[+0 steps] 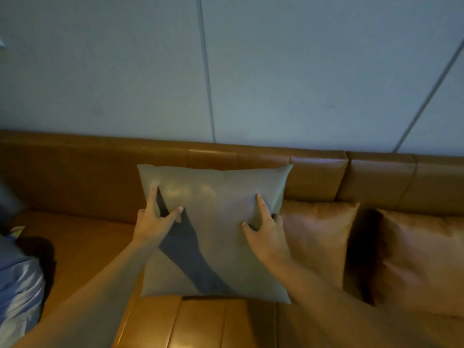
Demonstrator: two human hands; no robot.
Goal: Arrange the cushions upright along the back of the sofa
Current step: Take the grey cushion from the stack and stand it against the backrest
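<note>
A grey-green cushion stands upright against the brown leather sofa back, in the middle of the view. My left hand rests on its left edge with the fingers spread over the front. On the cushion's right side lies my right hand, fingers apart, touching the front. To the right, a tan cushion leans upright against the back, partly hidden behind the grey-green one. A second tan cushion stands upright further right.
The sofa seat stretches to the left of the cushions. A pale blue cloth or garment lies at the far left edge. A grey panelled wall rises behind the sofa.
</note>
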